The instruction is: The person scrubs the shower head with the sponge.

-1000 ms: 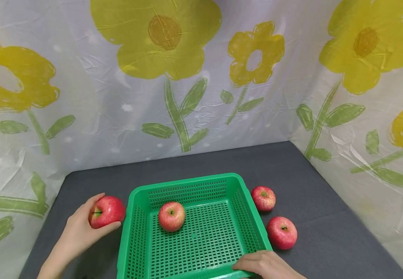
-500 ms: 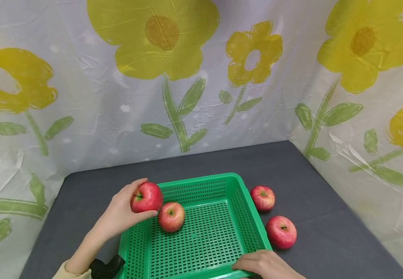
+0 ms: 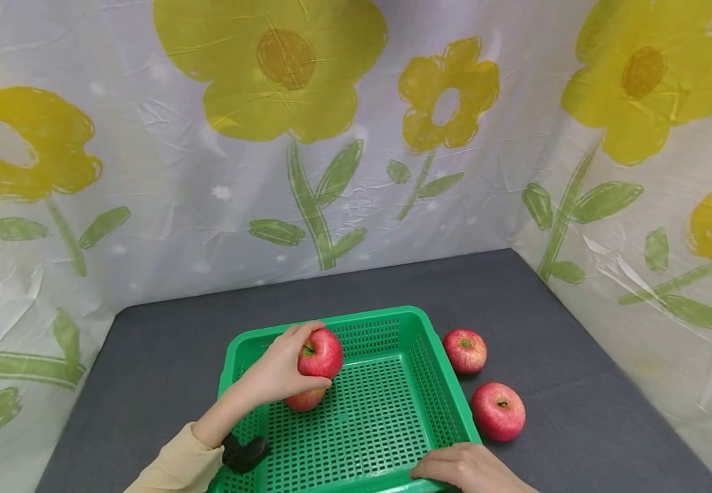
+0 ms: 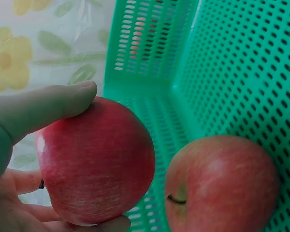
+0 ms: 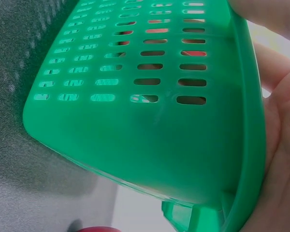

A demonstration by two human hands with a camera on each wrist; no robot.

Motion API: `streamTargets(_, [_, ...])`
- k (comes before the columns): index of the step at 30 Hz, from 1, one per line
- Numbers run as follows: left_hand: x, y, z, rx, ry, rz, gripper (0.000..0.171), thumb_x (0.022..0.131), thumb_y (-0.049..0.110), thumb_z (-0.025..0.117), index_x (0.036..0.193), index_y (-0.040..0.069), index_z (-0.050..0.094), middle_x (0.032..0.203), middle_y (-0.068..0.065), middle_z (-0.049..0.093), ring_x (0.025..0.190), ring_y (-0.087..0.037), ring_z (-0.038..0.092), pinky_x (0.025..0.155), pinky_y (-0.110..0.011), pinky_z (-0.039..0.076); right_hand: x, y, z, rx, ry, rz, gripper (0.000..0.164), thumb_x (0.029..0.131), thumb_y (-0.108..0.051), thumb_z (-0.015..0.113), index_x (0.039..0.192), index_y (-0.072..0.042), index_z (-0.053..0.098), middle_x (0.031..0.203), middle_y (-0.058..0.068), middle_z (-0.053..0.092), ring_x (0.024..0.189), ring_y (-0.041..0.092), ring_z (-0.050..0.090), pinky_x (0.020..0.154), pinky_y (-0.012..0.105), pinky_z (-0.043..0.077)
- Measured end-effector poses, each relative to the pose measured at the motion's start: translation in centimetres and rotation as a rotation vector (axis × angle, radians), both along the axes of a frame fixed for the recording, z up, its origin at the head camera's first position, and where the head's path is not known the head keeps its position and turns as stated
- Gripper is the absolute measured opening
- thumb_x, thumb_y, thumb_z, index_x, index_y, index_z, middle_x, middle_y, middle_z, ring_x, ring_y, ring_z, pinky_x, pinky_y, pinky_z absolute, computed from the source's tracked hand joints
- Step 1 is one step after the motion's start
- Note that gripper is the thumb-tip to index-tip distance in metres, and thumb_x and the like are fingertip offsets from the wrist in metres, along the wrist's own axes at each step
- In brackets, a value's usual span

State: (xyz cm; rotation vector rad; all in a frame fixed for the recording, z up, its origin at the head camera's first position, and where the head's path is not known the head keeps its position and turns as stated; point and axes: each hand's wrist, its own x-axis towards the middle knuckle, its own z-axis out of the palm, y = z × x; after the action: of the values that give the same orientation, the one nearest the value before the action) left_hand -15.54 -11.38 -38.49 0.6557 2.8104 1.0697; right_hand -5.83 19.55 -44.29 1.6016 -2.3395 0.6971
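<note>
My left hand (image 3: 277, 368) grips a red apple (image 3: 322, 354) between thumb and fingers, over the inside of a green perforated basket (image 3: 414, 316). In the left wrist view the held apple (image 4: 99, 162) has its stem turned toward the palm. Another apple (image 3: 304, 400) lies in the basket, partly hidden behind the left hand in the head view; in the left wrist view this apple (image 4: 224, 186) sits beside the held one. My right hand (image 3: 469, 467) holds the basket's near right rim, its fingers hooked over the edge, and the right wrist view shows the rim (image 5: 253, 125) against the palm.
Two more apples, a smaller one (image 3: 465, 351) and a larger one (image 3: 498, 411), stand on the dark tabletop (image 3: 584, 383) just right of the basket. A flower-printed cloth (image 3: 208, 171) hangs behind the table and along its sides.
My left hand has carried its apple rightward from beside the basket, across the left rim, to above the apple inside. The right hand stays on the rim.
</note>
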Motion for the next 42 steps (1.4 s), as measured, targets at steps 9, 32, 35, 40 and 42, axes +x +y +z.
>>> streamTargets(9, [-0.8,1.7,-1.5,-0.056,0.014,-0.093,0.078,0.063,0.032,0.079,0.127,0.013,0.04,0.114,-0.006,0.046,0.096,-0.019,0.047,0.058,-0.024,0.049,0.1,-0.1,0.0,-0.013,-0.033,0.002,0.027,0.08,-0.031,0.063,0.104,-0.019,0.06,0.093,-0.012,0.06,0.085,-0.006,0.052,0.071,0.006,0.042])
streamTargets(32, [-2.2,4.7,-4.1,-0.233,0.023,-0.189,0.079,0.064,0.036,0.077,0.127,0.009,0.039,0.107,-0.01,0.049,0.087,-0.02,0.052,0.059,-0.027,0.048,0.2,-0.2,0.0,0.007,-0.022,-0.019,0.024,0.082,-0.032,0.06,0.104,-0.022,0.06,0.094,-0.016,0.058,0.084,-0.007,0.052,0.071,0.006,0.041])
streamTargets(35, [-2.2,4.9,-4.3,-0.24,0.01,-0.194,0.078,0.064,0.035,0.077,0.127,0.008,0.04,0.106,-0.01,0.049,0.087,-0.02,0.052,0.059,-0.029,0.049,0.2,-0.2,0.0,0.003,-0.019,-0.016,0.024,0.082,-0.032,0.06,0.104,-0.023,0.059,0.094,-0.016,0.058,0.084,-0.008,0.052,0.072,0.005,0.04])
streamTargets(40, [-2.1,5.1,-4.5,-0.27,-0.012,-0.199,0.077,0.065,0.035,0.077,0.127,0.009,0.04,0.103,-0.008,0.049,0.086,-0.018,0.051,0.062,-0.036,0.049,0.2,-0.2,-0.1,-0.001,-0.035,-0.019,0.023,0.082,-0.033,0.06,0.102,-0.022,0.06,0.093,-0.016,0.058,0.084,-0.008,0.052,0.071,0.005,0.041])
streamTargets(42, [-2.1,5.2,-4.7,-0.286,-0.016,-0.201,0.077,0.064,0.036,0.077,0.127,0.009,0.04,0.103,-0.007,0.049,0.085,-0.018,0.051,0.062,-0.037,0.049,0.2,-0.1,0.0,-0.004,-0.051,-0.021,0.023,0.082,-0.033,0.06,0.102,-0.021,0.06,0.093,-0.016,0.058,0.084,-0.008,0.052,0.071,0.006,0.041])
